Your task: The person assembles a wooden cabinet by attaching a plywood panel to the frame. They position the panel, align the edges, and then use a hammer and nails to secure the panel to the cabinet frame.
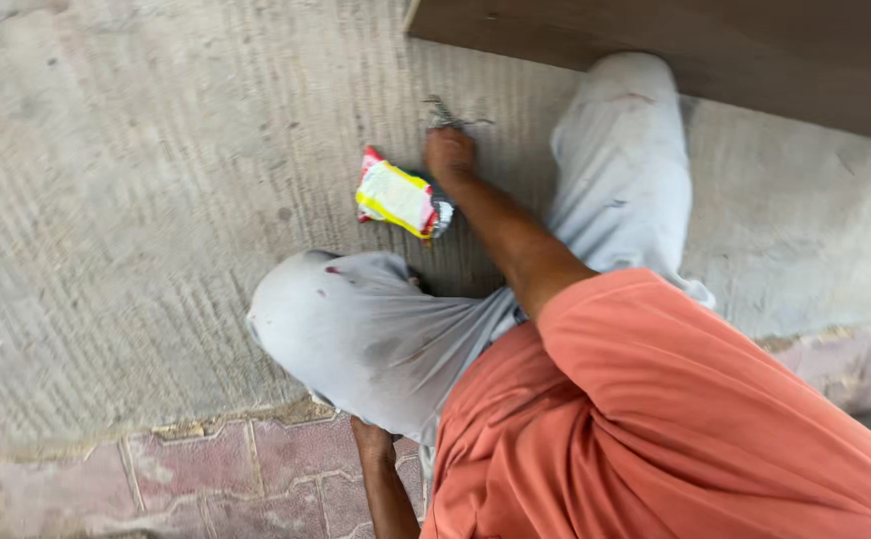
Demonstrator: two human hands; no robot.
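Note:
I am crouched on a rough concrete floor (136, 200), in grey trousers and an orange shirt. My right hand (449, 155) reaches out between my knees. Its fingers are curled down and pinch at a small pile of dark metal pieces (447, 112) on the floor. A crumpled red, yellow and white snack packet (395, 198) lies just left of that wrist. My left hand (370, 437) is down beside my left knee, at the edge of the paving. Most of it is hidden under the trouser leg.
A dark brown wooden board (705, 50) lies across the top right, just beyond my right knee. Reddish paving blocks (206, 469) border the concrete along the bottom and at the right.

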